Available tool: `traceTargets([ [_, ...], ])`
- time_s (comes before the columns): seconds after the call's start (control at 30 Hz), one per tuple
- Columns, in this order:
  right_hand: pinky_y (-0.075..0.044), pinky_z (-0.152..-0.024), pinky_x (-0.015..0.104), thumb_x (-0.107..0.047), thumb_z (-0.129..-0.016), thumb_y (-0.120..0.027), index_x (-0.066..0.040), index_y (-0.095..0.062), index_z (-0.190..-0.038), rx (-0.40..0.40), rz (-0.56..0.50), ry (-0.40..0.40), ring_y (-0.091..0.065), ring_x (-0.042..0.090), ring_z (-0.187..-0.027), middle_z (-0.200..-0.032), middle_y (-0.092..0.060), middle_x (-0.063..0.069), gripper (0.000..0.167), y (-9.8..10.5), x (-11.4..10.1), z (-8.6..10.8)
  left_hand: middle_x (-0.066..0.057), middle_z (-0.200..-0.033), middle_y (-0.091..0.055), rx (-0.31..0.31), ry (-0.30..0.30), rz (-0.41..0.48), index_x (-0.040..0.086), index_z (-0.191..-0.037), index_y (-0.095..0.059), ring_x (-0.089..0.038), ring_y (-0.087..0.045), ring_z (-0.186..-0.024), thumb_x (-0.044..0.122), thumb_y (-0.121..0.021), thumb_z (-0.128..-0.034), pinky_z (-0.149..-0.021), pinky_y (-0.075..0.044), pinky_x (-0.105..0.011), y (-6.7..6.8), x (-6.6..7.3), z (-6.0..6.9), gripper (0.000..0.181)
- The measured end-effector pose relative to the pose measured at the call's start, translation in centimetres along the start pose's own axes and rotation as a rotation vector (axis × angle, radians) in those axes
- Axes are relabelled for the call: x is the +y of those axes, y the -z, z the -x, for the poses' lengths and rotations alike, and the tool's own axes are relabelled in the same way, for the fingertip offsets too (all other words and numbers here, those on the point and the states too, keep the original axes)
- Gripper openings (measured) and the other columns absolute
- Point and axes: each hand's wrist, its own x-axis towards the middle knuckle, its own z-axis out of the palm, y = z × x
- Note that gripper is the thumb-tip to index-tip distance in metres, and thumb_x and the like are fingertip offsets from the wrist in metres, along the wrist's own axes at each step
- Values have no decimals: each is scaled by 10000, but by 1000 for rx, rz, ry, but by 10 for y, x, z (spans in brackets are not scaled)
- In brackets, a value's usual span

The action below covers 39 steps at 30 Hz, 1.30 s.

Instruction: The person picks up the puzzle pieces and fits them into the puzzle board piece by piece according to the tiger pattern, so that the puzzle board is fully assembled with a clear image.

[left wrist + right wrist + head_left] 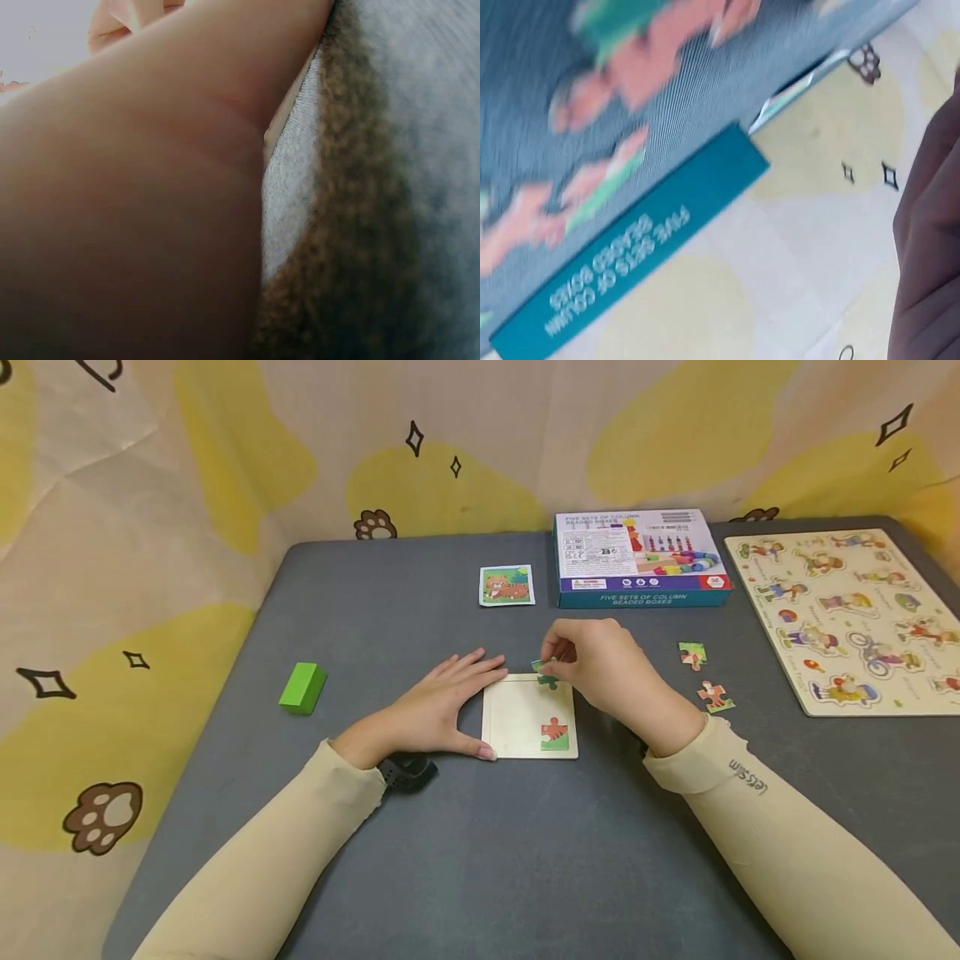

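Observation:
A square wooden puzzle tray (513,718) lies on the grey table in the head view. My left hand (438,708) is flat with spread fingers, its thumb and fingertips against the tray's left side. Inside the tray, at the lower right, sits an orange-and-green jigsaw piece (555,737). Above it, at the tray's upper right corner, my right hand (602,662) pinches another green jigsaw piece (549,681), partly hidden by the fingers. Two loose jigsaw pieces, an upper one (693,654) and a lower one (716,696), lie right of that hand. The left wrist view shows mostly blurred skin.
A beaded-boxes carton (643,599) stands at the back, with a small tiger picture card (507,586) to its left. On the right lies a large picture board (840,635). A green block (303,687) sits at the left. Patterned cloth (465,435) rises behind the table.

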Motion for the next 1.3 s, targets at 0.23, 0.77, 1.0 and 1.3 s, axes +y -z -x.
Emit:
traceTargets([
  [0.23, -580, -721, 375, -61, -914, -822, -80, -777, -980, -57, -30, -43, -682, 252, -883, -954, -738, 84, 82, -10, 6, -3, 15, -1737, -198, 3, -2, 7, 146, -1663, -309, -189, -29, -1609, 632, -834, -814, -1280, -10, -478, 1, 1, 0, 1110],
  [0.77, -585, -731, 408, -115, -906, -830, -123, -825, -1142, -284, 525, 147, -645, 248, -948, -1086, -710, 47, 236, -5, -11, 15, 16, -1738, -190, 0, 9, 7, 152, -1666, -300, -181, -24, -1608, 624, -837, -816, -1281, -4, -468, 1, 1, 1, 1110],
  [1.0, -582, -744, 417, -132, -975, -745, -116, -795, -1207, -377, 651, 123, -625, 253, -966, -1202, -673, 70, 238, -1, -21, 26, 22, -1738, -190, 4, 10, 7, 156, -1668, -296, -174, -21, -1608, 624, -839, -813, -1281, -5, -465, 0, 1, 0, 1115],
  [1.3, -579, -773, 457, -162, -999, -711, -118, -808, -1151, -352, 687, 114, -647, 272, -944, -1191, -686, 54, 186, -1, -23, 30, 20, -1739, -190, 2, 8, 10, 152, -1666, -302, -181, -24, -1609, 618, -840, -815, -1280, -7, -475, 1, 2, 1, 1110],
])
